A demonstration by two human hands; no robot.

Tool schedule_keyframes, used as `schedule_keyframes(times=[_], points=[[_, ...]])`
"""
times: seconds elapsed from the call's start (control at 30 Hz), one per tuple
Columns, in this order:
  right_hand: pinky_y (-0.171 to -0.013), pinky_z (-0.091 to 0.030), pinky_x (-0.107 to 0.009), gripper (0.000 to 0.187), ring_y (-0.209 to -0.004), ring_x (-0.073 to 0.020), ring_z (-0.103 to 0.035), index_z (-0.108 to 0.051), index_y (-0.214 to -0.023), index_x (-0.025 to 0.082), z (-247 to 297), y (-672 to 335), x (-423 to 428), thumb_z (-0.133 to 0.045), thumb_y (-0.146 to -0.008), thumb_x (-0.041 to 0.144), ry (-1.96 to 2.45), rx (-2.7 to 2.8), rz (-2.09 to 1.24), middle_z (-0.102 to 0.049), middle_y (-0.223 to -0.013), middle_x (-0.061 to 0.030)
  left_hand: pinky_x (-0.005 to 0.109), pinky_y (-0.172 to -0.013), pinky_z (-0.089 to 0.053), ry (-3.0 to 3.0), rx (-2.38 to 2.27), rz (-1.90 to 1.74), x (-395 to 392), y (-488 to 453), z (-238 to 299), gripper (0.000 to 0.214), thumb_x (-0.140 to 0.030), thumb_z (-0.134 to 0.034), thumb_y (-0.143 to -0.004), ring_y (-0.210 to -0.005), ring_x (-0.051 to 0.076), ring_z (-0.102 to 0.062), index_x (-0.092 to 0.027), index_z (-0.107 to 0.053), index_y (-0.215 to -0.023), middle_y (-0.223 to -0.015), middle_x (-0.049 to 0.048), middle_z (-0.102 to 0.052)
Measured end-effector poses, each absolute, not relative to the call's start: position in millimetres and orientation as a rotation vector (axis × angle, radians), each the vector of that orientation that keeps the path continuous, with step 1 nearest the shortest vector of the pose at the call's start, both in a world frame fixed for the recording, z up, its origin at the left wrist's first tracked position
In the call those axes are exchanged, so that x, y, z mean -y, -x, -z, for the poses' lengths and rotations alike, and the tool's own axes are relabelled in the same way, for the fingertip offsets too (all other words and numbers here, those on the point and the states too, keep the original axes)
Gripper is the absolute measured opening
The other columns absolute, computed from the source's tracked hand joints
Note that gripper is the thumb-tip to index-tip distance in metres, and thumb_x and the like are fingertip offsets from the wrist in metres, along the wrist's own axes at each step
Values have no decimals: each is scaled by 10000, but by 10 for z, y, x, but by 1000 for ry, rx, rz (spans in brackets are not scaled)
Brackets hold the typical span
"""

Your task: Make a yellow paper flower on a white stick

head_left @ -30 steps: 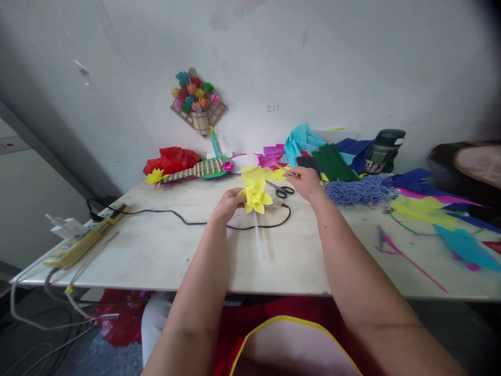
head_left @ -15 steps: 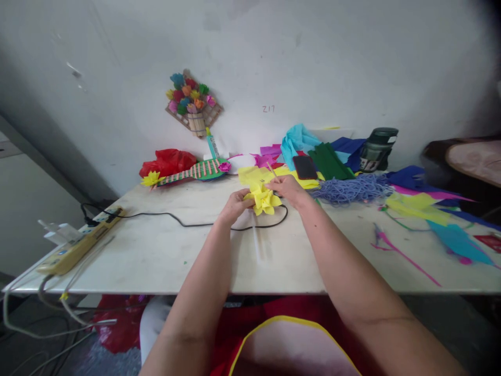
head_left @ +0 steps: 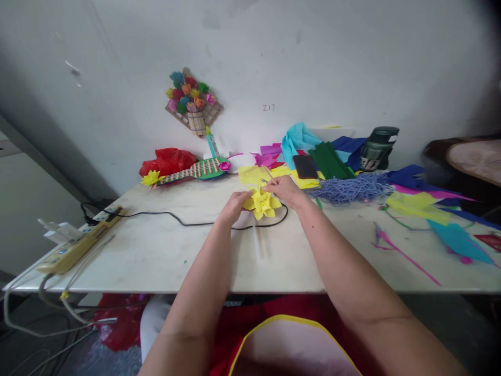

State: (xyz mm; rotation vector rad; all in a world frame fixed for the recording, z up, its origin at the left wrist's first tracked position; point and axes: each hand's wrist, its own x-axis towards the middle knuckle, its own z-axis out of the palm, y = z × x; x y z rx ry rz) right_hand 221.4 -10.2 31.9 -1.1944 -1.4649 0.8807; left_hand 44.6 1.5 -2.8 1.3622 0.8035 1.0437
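While left hand pinches yellow flower at edge, right hand pinches thin stick beside it.

Scuffed pale-grey wall bears a handwritten "217", whitish table along it, greyish floor lower left, light soft.

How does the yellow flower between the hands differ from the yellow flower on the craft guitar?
The held flower is in the left hand; the guitar flower sits at the craft guitar's narrow end. The held flower appears larger in view than the guitar flower. Both have yellow petals.
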Motion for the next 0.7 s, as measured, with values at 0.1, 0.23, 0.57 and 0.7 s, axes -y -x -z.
schedule_keyframes(times=[0.1, 0.23, 0.57, 0.7], points=[[-515, -281, -239, 283, -503, -72, -355, -550, -549, 152, -354, -2184, 143, -700, -524, 390, 1235, 1453, -859, -398, -486, 69, 231, -529, -413, -1356, -817, -1023, -11, -447, 20, 304, -411, -652, -658, -547, 105, -491, -126, -555, -611, -573, 0, -533], [-505, -274, -235, 315, -500, -66, -337, -547, -552, 147, -359, -2180, 152, -712, -512, 412, 1247, 1448, -860, -380, -480, 72, 214, -490, -357, -1346, -806, -1053, 3, -449, -3, 289, -371, -646, -662, -498, 81, -439, -132, -511, -569, -517, -25, -471], [-529, -303, -244, 335, -514, -74, -370, -517, -528, 156, -303, -2196, 95, -719, -503, 423, 1204, 1445, -893, -407, -502, 61, 223, -492, -343, -1398, -894, -1105, 4, -415, -48, 295, -390, -625, -659, -520, 92, -449, -135, -503, -574, -527, -22, -465], [-548, -325, -249, 323, -539, -87, -410, -536, -540, 150, -286, -2199, 70, -711, -506, 420, 1215, 1447, -881, -459, -534, 42, 227, -503, -357, -1368, -895, -1089, -40, -403, -5, 297, -394, -653, -635, -524, 97, -473, -130, -523, -597, -533, -20, -480]])
